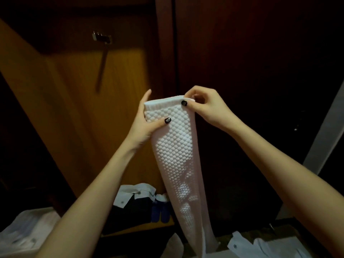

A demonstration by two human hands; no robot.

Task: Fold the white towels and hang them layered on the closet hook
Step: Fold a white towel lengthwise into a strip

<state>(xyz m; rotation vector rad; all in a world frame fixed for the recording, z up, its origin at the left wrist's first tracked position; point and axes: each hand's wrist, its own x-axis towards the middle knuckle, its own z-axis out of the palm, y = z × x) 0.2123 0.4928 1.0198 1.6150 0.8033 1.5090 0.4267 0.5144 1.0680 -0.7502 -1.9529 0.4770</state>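
Note:
A white towel (176,155) with a bumpy weave hangs lengthwise in front of me, folded narrow, its lower end trailing down past the frame's bottom. My left hand (143,125) grips its upper left edge, thumb on the front and fingers behind. My right hand (202,107) pinches the top right corner between thumb and fingers. The metal closet hook (102,38) is mounted on the inside of the open wooden door, up and to the left of the towel, with nothing on it.
The open closet door (83,108) fills the left; dark closed closet panels (251,62) stand behind and right. White clothes (135,194) and a blue item lie low in the closet. More white cloth (26,231) lies bottom left and bottom right (260,246).

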